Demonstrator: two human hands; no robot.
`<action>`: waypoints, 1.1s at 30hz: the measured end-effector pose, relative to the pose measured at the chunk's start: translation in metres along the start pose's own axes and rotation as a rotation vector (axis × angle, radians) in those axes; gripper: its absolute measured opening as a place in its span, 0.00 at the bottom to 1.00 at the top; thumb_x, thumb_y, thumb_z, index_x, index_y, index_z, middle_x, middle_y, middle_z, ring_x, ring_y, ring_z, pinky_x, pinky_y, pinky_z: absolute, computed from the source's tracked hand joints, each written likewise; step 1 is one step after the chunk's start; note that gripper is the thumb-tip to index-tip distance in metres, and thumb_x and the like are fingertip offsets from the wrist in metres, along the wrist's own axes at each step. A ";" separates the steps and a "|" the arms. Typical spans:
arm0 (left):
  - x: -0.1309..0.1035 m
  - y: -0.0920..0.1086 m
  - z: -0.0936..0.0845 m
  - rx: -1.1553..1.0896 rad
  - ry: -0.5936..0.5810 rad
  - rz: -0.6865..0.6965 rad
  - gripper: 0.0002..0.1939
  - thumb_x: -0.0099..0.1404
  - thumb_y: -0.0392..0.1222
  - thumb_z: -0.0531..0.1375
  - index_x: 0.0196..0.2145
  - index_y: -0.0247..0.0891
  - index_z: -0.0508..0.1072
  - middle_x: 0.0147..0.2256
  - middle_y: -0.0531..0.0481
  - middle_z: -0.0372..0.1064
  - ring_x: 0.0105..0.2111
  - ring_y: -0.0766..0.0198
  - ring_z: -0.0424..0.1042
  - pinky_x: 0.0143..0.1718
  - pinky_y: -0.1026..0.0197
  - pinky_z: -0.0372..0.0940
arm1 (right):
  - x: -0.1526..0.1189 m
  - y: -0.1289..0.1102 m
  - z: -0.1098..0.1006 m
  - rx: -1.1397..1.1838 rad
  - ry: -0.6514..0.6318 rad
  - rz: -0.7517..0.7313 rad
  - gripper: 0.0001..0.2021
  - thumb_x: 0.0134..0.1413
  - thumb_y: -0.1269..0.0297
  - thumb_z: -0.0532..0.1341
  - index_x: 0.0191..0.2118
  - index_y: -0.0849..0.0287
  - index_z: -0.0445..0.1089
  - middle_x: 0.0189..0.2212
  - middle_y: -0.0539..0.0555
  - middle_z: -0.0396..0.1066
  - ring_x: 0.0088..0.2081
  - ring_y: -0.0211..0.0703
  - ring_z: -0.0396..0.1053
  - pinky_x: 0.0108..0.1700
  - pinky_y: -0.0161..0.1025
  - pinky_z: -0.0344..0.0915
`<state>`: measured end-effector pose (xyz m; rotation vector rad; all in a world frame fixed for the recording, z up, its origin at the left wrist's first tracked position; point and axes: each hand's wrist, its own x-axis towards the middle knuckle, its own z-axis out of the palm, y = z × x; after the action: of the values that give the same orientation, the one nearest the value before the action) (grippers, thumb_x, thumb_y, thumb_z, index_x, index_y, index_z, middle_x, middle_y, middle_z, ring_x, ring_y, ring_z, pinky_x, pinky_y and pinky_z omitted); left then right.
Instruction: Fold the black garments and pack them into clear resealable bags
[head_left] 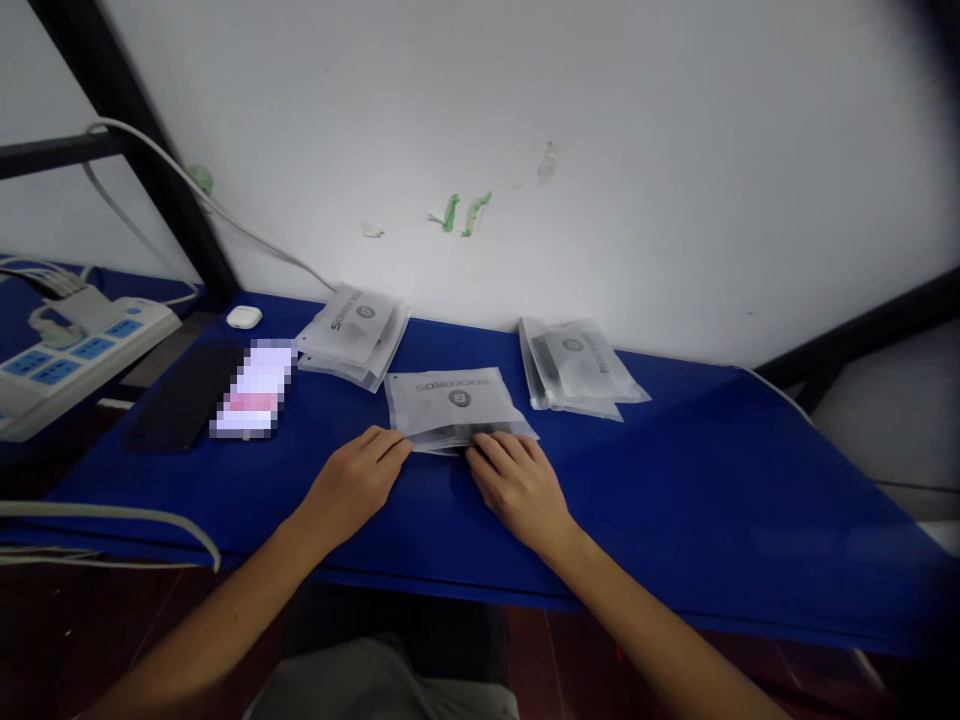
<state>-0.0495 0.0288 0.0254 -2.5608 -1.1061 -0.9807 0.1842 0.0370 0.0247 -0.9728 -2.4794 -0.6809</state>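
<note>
A frosted plastic bag (450, 395) with a printed logo lies flat on the blue table (675, 500), something dark showing inside along its near edge. My left hand (360, 475) pinches the bag's near left corner. At the near right part of that edge, my right hand (521, 485) has its fingers bent over the plastic, gripping it. Behind and to the left rests a small stack of similar bags (352, 330). Another stack of such bags (581, 365) is at the back right, its pieces slightly fanned.
Left on the table are a dark phone (184, 395), a lit, pixelated screen (255, 390) and a white earbud case (244, 317). A power strip (82, 355) with plugs stands at the far left. A white wall rises behind; cables cross the left side.
</note>
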 end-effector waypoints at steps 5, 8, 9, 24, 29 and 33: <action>0.001 0.001 -0.002 -0.004 0.000 -0.004 0.11 0.67 0.28 0.49 0.40 0.33 0.70 0.35 0.45 0.72 0.34 0.62 0.71 0.37 0.58 0.72 | 0.000 0.001 -0.003 -0.013 0.010 -0.017 0.11 0.60 0.76 0.54 0.38 0.60 0.73 0.39 0.56 0.75 0.40 0.46 0.66 0.42 0.44 0.60; 0.003 0.002 -0.003 -0.010 0.012 -0.006 0.12 0.67 0.28 0.49 0.40 0.34 0.71 0.35 0.45 0.72 0.34 0.62 0.71 0.37 0.58 0.72 | 0.000 0.002 -0.005 -0.030 0.032 -0.002 0.11 0.59 0.76 0.54 0.38 0.62 0.73 0.38 0.57 0.74 0.39 0.46 0.66 0.41 0.43 0.60; 0.003 0.002 -0.003 -0.010 0.020 0.000 0.12 0.67 0.28 0.49 0.41 0.33 0.71 0.35 0.45 0.72 0.34 0.62 0.71 0.37 0.58 0.72 | 0.000 0.002 -0.005 -0.038 0.039 0.003 0.10 0.59 0.77 0.54 0.38 0.63 0.73 0.37 0.57 0.74 0.38 0.45 0.66 0.41 0.43 0.60; 0.036 0.009 -0.051 -0.096 0.082 -0.211 0.10 0.69 0.34 0.50 0.40 0.39 0.71 0.38 0.49 0.71 0.40 0.62 0.71 0.44 0.57 0.69 | 0.025 0.021 -0.064 0.208 0.134 0.113 0.09 0.59 0.72 0.56 0.41 0.58 0.73 0.35 0.56 0.73 0.36 0.43 0.67 0.38 0.41 0.62; 0.045 0.009 -0.053 -0.190 0.066 -0.300 0.09 0.69 0.35 0.50 0.38 0.39 0.70 0.37 0.50 0.71 0.40 0.64 0.71 0.43 0.59 0.67 | 0.032 0.026 -0.067 0.298 0.140 0.150 0.09 0.61 0.72 0.55 0.41 0.58 0.72 0.34 0.55 0.73 0.35 0.42 0.67 0.36 0.40 0.63; 0.046 0.008 -0.052 -0.225 0.064 -0.320 0.09 0.68 0.35 0.50 0.37 0.39 0.71 0.37 0.51 0.71 0.38 0.65 0.71 0.41 0.61 0.67 | 0.031 0.027 -0.065 0.263 0.142 0.123 0.10 0.61 0.72 0.54 0.39 0.58 0.72 0.34 0.55 0.72 0.35 0.42 0.66 0.36 0.41 0.62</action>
<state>-0.0467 0.0288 0.0955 -2.5454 -1.4978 -1.3190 0.1933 0.0338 0.1011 -0.9322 -2.2916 -0.3600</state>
